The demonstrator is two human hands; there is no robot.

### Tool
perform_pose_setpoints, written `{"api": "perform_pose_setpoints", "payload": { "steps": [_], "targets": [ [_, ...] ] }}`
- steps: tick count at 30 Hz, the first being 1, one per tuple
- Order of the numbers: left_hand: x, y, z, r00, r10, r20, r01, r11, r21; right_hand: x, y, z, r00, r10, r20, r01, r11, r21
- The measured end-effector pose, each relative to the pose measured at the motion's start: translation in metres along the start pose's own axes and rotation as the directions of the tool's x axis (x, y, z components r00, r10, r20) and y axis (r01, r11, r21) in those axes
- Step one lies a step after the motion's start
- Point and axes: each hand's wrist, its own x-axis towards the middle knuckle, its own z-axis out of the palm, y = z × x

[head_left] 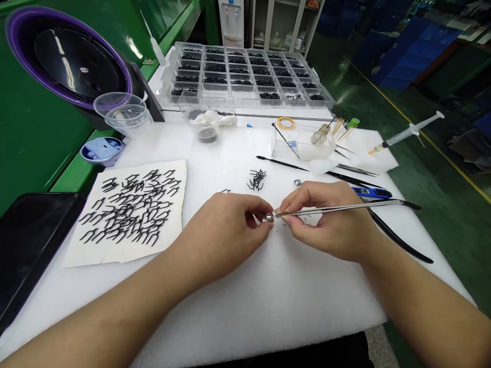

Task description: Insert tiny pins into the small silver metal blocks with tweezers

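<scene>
My left hand (230, 230) pinches a small shiny metal piece (268, 217) between thumb and forefinger, just above the white foam pad (238, 306). My right hand (330, 220) grips long steel tweezers (345, 207), whose tips meet that piece. A small heap of black forked parts (256, 180) lies behind the hands. Many more black forked parts (130, 207) are spread on a white paper sheet (88, 253) to the left.
A clear compartment box (245, 74) of black parts stands at the back. Plastic cups (125, 115), a small bowl (206, 125), a clear tray (303, 145), black-handled tools (399, 240), a syringe (410, 132) and a dark tablet (26, 245) surround the pad.
</scene>
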Motion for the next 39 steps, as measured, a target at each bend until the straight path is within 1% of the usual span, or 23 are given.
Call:
{"api": "perform_pose_setpoints", "payload": {
  "steps": [7,12,16,19,27,32,39],
  "targets": [
    [0.0022,0.0033,-0.0017,0.999,-0.02,0.029,0.02,1.0,-0.001,-0.0006,0.0005,-0.0004,1.0,-0.022,-0.01,0.022,1.0,0.005],
    [0.0006,0.0013,-0.0005,1.0,0.005,-0.005,-0.005,1.0,0.008,0.0001,-0.0002,-0.0005,1.0,-0.015,-0.008,0.015,1.0,-0.005],
    [0.0002,0.0011,-0.0009,1.0,0.001,0.006,-0.001,1.0,0.015,0.0012,0.0001,0.0001,1.0,-0.006,0.003,0.006,1.0,0.008],
    [0.0004,0.0014,-0.0008,1.0,0.009,-0.006,-0.009,1.0,0.019,0.0011,0.0,-0.0005,1.0,-0.002,0.006,0.002,1.0,0.003],
    [0.0,-0.0021,0.0002,1.0,0.023,-0.002,-0.023,1.0,0.016,-0.0004,-0.0008,-0.0012,1.0,-0.02,0.015,0.02,1.0,-0.015],
    [-0.0006,-0.003,-0.0001,0.999,0.036,0.0,-0.036,0.999,-0.026,-0.0001,-0.0015,0.0006,0.999,-0.047,0.009,0.048,0.997,-0.057],
    [0.0009,-0.004,-0.0036,0.999,-0.014,0.051,0.022,0.988,-0.153,-0.0027,-0.0035,0.0003,0.995,-0.094,-0.015,0.092,0.992,-0.081]
  ]
}}
